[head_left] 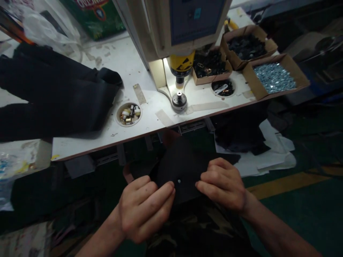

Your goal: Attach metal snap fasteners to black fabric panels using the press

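Note:
Between my two hands hangs a black fabric piece [182, 160], in front of the table edge and above my lap. A small shiny metal eyelet or rivet shows in it, close to my left fingertips. My left hand [147, 207] is closed, pinching the fabric on the left. On the other side my right hand [223, 184] grips the fabric with curled fingers. Beyond the table edge stands a press machine [160, 39] with a yellow-and-black head [182, 63] above a round metal die [179, 101]. Nothing lies on the die.
A stack of black fabric pieces [59, 92] covers the table's left. Cardboard boxes hold shiny metal parts [274, 76] and black parts [246, 46] at the right. Metal fittings [130, 115] fill a round recess. Black cloth [241, 132] and white sheets [276, 153] lie below the table.

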Motion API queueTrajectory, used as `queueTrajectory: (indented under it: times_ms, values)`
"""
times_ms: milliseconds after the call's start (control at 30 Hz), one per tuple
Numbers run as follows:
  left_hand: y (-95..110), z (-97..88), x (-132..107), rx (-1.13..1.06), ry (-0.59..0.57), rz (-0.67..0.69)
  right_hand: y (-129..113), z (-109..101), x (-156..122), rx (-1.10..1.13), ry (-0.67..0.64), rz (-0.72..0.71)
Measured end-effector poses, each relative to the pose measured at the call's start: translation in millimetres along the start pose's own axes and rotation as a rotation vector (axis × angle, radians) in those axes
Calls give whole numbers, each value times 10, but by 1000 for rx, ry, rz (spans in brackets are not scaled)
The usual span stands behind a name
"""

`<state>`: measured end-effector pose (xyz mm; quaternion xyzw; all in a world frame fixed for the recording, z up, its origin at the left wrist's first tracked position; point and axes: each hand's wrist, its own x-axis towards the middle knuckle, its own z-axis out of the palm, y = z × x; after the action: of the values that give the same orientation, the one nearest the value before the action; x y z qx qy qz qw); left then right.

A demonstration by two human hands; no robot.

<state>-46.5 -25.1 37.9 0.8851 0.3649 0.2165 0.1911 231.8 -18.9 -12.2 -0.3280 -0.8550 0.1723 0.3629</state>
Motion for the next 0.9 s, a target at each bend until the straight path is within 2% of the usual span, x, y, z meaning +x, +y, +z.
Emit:
queueTrajectory:
  times_ms: [67,133,267,533,900]
  values:
    - [-33,67,-50,52,109,155,-47,48,-21,7,49,-17]
    - [-85,121,-62,107,166,253,-90,73,-25,6,88,-33]
    - [-163,184,-104,165,286,344,-162,76,-22,5,90,-45]
    - [-162,255,-284,138,301,287,-229,68,-52,5,90,-46]
    - [-132,230,-265,119,292,304,-265,62,-47,27,114,-55]
